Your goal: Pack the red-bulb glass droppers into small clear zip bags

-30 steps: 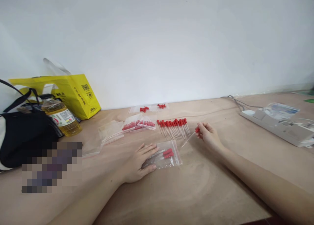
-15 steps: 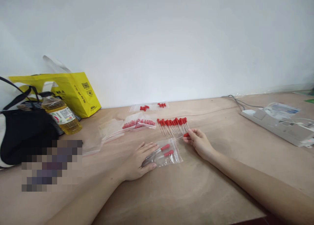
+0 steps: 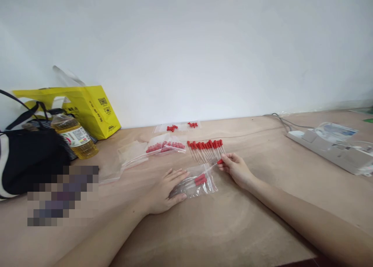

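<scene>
Right at the bag's mouth here! Pinches a red-bulbed dropper (image 3: 220,162) in the right hand (image 3: 239,173), thumb and fingers closed on the bulb, thin tube pointing leftward at the opening of a clear bag (image 3: 190,193). Past the edge or just over it? Can't tell from this angle. Over on the other side, lays the left hand (image 3: 167,193) flat across the bag's closed end, fingers spread and clutching nothing, pressing plastic against the tabletop (image 3: 233,236).

On to the tally: at least two bagged droppers (image 3: 200,179) in, bulbs side by side, tubes running toward the left hand; possibly more hidden under those fingers. And plenty left, by the look of it! Just beyond the bag, a loose row of droppers (image 3: 206,146), roughly a dozen, bulbs at the far end, tubes toward the near side. Farther back and left, overlapping filled bags (image 3: 163,139) with red bulbs showing through, likely done. To the left of those, flat clear bags (image 3: 132,155) with no red showing, probably unused. Early going on this bag, then, judging by that long row.
</scene>
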A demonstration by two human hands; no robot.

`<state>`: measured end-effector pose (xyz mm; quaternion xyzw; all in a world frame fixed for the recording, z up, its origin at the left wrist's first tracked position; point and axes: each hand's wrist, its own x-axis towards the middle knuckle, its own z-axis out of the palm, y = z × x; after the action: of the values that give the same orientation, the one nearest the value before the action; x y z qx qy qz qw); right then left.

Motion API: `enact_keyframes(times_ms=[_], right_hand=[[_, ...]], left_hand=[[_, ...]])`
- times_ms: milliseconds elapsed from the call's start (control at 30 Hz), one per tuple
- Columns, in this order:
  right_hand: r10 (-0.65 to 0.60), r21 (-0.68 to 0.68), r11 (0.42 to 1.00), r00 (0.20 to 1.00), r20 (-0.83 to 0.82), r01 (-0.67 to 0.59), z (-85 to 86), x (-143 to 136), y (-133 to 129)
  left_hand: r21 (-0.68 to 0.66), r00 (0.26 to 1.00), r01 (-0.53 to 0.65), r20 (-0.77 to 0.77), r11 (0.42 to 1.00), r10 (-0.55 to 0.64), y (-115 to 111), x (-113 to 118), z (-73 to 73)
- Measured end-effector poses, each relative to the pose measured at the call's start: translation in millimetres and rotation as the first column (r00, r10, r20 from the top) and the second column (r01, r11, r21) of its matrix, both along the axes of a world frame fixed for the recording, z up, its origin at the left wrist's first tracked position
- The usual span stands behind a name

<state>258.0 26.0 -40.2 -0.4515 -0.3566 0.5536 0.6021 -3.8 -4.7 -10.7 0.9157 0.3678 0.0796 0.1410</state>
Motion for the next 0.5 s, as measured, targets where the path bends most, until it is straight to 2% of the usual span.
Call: enact_keyframes(times_ms=[133, 200, 367, 500], right_hand=[[-0.002, 0.014, 1.0, 0.999, -0.045, 0.003, -0.4, -1, -1], [0.034, -0.003, 0.999, 0.998, -0.047, -0.034, -0.5, -3, -3], [0.204, -0.075, 0.975, 0.975, -0.094, -0.211, 2.5, -13, -7], [0.38, -0.101, 0.914, 0.917, -0.117, -0.392, 7.4, -20, -6]], left_hand=[[-0.008, 1.0, 0.001, 0.021, 1.0, -0.001, 0, 2, 1.6], [-0.011, 1.0, -0.002, 0.028, 1.0, 0.003, -1, 2, 1.7], [-0.004, 1.0, -0.004, 0.031, 1.0, 0.004, -1, 1, 0.8], [-0.004, 1.0, -0.014, 0.013, 1.0, 0.014, -1, 1, 0.4]])
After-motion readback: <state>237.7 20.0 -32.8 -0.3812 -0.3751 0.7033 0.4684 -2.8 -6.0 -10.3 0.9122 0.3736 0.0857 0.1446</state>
